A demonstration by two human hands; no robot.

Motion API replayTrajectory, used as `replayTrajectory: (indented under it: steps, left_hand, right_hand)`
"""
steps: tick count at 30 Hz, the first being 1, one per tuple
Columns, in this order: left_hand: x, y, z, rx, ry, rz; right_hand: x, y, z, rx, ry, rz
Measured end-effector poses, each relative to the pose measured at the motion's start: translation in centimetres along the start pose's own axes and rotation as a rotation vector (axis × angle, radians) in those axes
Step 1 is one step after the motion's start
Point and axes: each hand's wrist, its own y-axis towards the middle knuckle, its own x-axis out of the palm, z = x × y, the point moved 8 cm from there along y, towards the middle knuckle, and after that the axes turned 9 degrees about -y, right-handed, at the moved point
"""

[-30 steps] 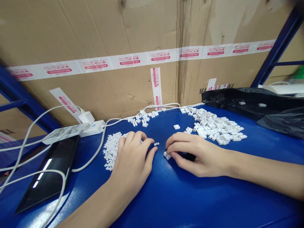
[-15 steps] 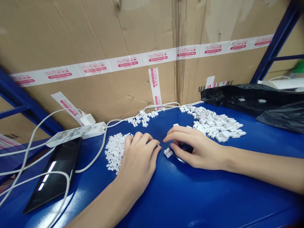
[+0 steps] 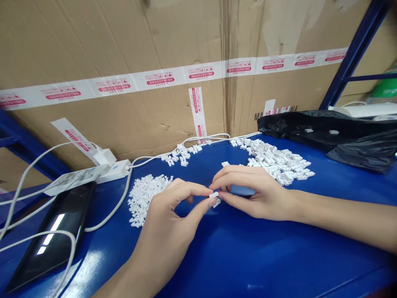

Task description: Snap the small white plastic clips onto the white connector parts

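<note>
Visibly, the left hand [image 3: 172,217] pinches a small, slim white piece [image 3: 214,194]; unclear whether the right hand [image 3: 268,193] grips.

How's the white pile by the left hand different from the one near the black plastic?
The left pile has small, knobby pieces; the right pile has bigger, boxy ones. The left pile looks compact; the right pile spreads wider. Both are white, on the blue table.

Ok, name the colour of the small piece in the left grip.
The small piece is white; head view.
</note>
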Motion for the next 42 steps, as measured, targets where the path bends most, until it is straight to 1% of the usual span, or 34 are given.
replayTrajectory:
  steps: [2, 4, 8, 12, 15, 19, 25, 33, 39, 42]
  left_hand:
    - [0.1, 0.0, -0.5, -0.08, -0.032, -0.002]
    - [0.2, 0.1, -1.0, -0.13, -0.049, -0.016]
    - [0.3, 0.2, -1.5, -0.149, -0.063, -0.04]
    - [0.4, 0.2, -1.4, -0.072, 0.041, -0.066]
    - [0.7, 0.1, -1.0, 0.031, 0.157, -0.098]
    - [1.2, 0.0, -0.2, 0.161, 0.254, -0.153]
    - [1.6, -0.3, 0.8, 0.289, 0.354, -0.153]
    - [1.5, -0.4, 1.0, 0.334, 0.321, -0.131]
    - [1.5, -0.5, 1.2, 0.341, 0.321, -0.124]
    - [1.6, -0.4, 1.2, 0.339, 0.323, -0.127]
  right_hand:
    - [-0.2, -0.1, -0.3, -0.035, 0.003, 0.018]
    - [-0.3, -0.1, -0.6, -0.067, 0.003, 0.023]
    - [-0.2, -0.3, -1.0, -0.123, -0.004, -0.016]
    - [0.0, -0.5, -0.9, -0.144, -0.013, -0.057]
    - [0.1, -0.4, -0.5, -0.116, -0.004, -0.07]
    - [0.4, -0.3, 0.0, -0.073, 0.0, -0.091]
    - [0.8, -0.2, 0.3, -0.06, -0.004, -0.129]
    - [1.0, -0.3, 0.4, -0.021, 0.003, -0.158]
    - [0.9, -0.5, 0.6, 0.0, 0.01, -0.116]
    - [1.0, -0.5, 0.7, 0.013, -0.007, -0.126]
